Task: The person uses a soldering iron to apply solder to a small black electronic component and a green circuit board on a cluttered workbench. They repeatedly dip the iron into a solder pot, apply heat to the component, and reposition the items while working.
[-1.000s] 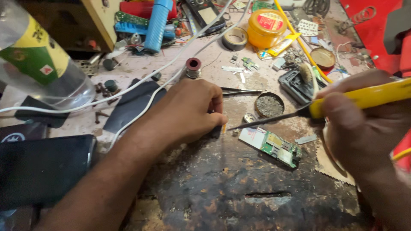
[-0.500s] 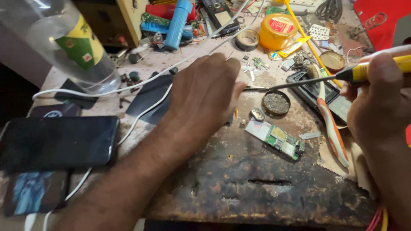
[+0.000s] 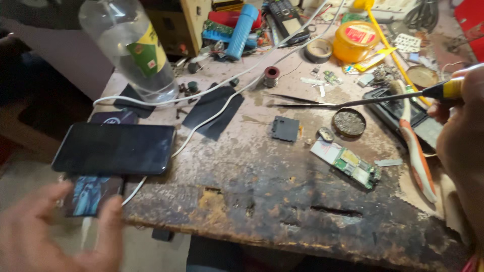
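Observation:
My right hand (image 3: 461, 146) at the right edge grips a soldering iron (image 3: 393, 96) with a yellow handle; its thin dark shaft reaches left above a small round tin (image 3: 349, 122). My left hand (image 3: 55, 234), blurred and with fingers spread, is low at the bottom left off the bench edge, holding nothing. On the worn wooden bench (image 3: 282, 201) lie a green circuit board (image 3: 348, 163), a small dark square part (image 3: 285, 128) and tweezers (image 3: 297, 100). A black phone (image 3: 115, 149) lies at the left, nearest my left hand.
A clear plastic bottle (image 3: 132, 48) stands at the back left. A white cable (image 3: 201, 90) runs across the bench. A toothbrush (image 3: 414, 151), a yellow tub (image 3: 355, 41), a tape roll (image 3: 318, 49), a blue cylinder (image 3: 242, 24) and several small parts crowd the back and right.
My left hand has left the middle of the bench and swung down to the bottom left, uncovering the small dark square part. The view has shifted left. The soldering iron stays raised at the right.

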